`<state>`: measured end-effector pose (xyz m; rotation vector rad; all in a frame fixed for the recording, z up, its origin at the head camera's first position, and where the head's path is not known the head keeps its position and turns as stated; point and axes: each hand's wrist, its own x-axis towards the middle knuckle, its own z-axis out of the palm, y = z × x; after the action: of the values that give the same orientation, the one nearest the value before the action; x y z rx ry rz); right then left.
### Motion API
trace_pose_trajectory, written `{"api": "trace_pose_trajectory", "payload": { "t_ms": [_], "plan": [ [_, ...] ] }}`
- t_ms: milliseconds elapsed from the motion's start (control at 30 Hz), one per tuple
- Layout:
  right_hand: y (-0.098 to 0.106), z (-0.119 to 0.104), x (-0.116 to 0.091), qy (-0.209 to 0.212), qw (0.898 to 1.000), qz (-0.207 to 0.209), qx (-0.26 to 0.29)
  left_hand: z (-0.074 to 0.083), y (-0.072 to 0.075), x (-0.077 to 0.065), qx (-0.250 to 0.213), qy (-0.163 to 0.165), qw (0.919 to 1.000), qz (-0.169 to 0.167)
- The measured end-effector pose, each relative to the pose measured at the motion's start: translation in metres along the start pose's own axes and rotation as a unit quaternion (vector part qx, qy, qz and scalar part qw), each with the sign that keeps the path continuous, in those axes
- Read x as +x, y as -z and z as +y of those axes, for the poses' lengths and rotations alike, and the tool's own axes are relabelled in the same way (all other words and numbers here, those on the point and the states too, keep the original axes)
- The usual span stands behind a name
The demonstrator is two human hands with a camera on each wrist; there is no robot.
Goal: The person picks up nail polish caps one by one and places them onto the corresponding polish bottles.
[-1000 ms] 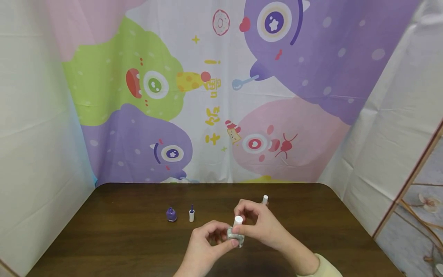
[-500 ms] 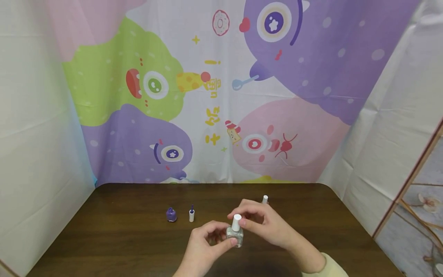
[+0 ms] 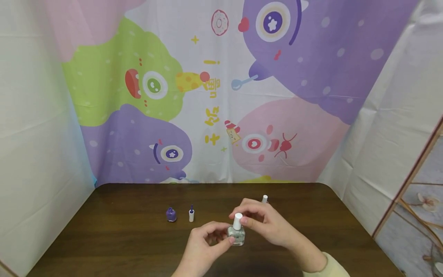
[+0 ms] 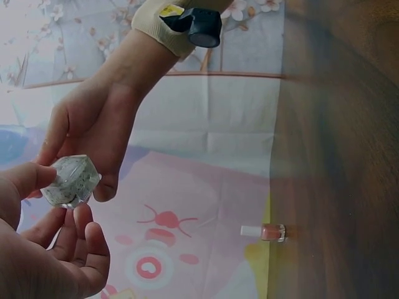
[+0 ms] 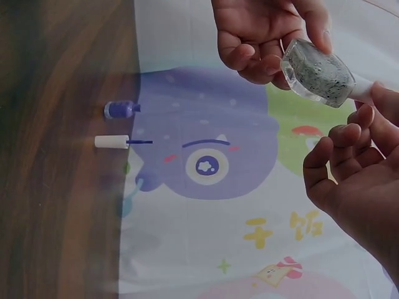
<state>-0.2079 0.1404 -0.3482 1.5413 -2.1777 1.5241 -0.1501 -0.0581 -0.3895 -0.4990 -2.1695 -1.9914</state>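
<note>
Over the table, my left hand (image 3: 207, 246) grips a small clear nail polish bottle (image 3: 237, 235) between thumb and fingers. Grey-white speckled polish fills it, as the right wrist view shows up close on the bottle (image 5: 321, 73). My right hand (image 3: 271, 223) pinches the white cap (image 3: 237, 222) at the top, thumb on its right side. The cap sits on the bottle's neck, and the bottle stands nearly upright in the head view. In the left wrist view, the base of the bottle (image 4: 72, 180) faces the camera.
An uncapped purple nail polish bottle (image 3: 171, 214) stands on the dark wooden table (image 3: 121, 246) at left. Beside it a white cap (image 3: 192, 216) stands with its purple brush upward. Behind my right hand is a coral nail polish bottle (image 4: 272, 232). A cartoon-print curtain (image 3: 221, 165) hangs beyond the table.
My right hand's fingers have shifted their grip on the cap, with the thumb moving up and right from the bottle's shoulder. The bottle has tipped more upright; my left hand stays nearly in place.
</note>
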Motion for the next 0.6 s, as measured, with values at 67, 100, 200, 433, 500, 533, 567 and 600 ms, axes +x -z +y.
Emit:
{"api": "trace_pose_trajectory", "payload": {
  "t_ms": [67, 100, 200, 433, 500, 533, 567, 600],
  "plan": [
    [-0.0001, 0.0001, 0.0, 0.004, 1.0, 0.001, -0.002, -0.0003, 0.0001, -0.0002, 0.003, -0.002, 1.0, 0.0],
    [-0.0001, 0.0002, 0.0, 0.006, 1.0, 0.002, -0.002, -0.0003, 0.0002, -0.0002, 0.004, -0.003, 1.0, 0.0],
    [-0.0004, 0.001, -0.0003, 0.01, 1.0, 0.007, 0.005, -0.0012, 0.0003, 0.0001, 0.01, -0.013, 0.9999, -0.004],
    [-0.0019, 0.0039, -0.002, 0.009, 0.999, 0.03, 0.035, -0.0051, 0.0009, 0.0015, 0.026, -0.07, 0.997, -0.021],
    [-0.0022, 0.0048, -0.0025, 0.006, 0.999, 0.037, 0.032, -0.0057, 0.001, 0.0017, 0.029, -0.081, 0.9961, -0.021],
    [-0.0024, 0.0052, -0.0027, 0.001, 0.999, 0.041, 0.029, -0.0058, 0.001, 0.0016, 0.028, -0.084, 0.9959, -0.021],
    [-0.0026, 0.0053, -0.0029, -0.004, 0.999, 0.044, 0.025, -0.0059, 0.0009, 0.0015, 0.029, -0.089, 0.9954, -0.02],
    [-0.0029, 0.0053, -0.0031, -0.011, 0.999, 0.047, 0.023, -0.006, 0.0009, 0.0014, 0.03, -0.092, 0.9951, -0.019]
  ]
}}
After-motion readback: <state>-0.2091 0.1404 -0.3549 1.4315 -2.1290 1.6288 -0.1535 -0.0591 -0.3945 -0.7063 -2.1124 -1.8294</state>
